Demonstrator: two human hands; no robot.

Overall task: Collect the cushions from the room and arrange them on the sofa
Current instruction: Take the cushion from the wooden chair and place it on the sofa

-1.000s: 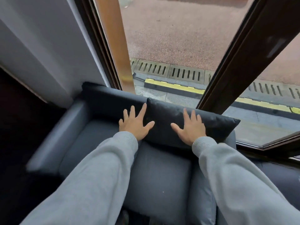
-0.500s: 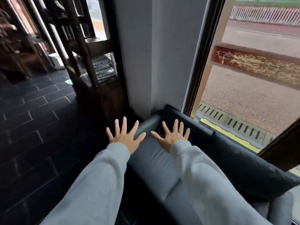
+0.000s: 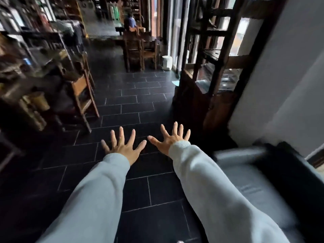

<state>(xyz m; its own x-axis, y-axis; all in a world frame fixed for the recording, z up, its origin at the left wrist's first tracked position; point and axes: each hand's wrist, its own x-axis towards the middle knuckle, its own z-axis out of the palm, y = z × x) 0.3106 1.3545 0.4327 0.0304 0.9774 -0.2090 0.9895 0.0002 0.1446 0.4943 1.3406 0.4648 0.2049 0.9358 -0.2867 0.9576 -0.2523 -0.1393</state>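
Both hands, left hand [image 3: 122, 148] and right hand [image 3: 169, 140], are empty with fingers spread, over the floor [image 3: 133, 109]. Sofa [image 3: 263, 181] lies at 4 o'clock, nearer the right hand; no cushion is discernible, possibly through blur.

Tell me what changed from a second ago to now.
Both hands came off the dark cushion they were pressing against the sofa back, and the view swung left, away from the window, into the room. The left hand and right hand now hover over the black tiled floor; the cushion is out of view. Unchanged: fingers spread, hands empty, grey upholstered sofa at the right.
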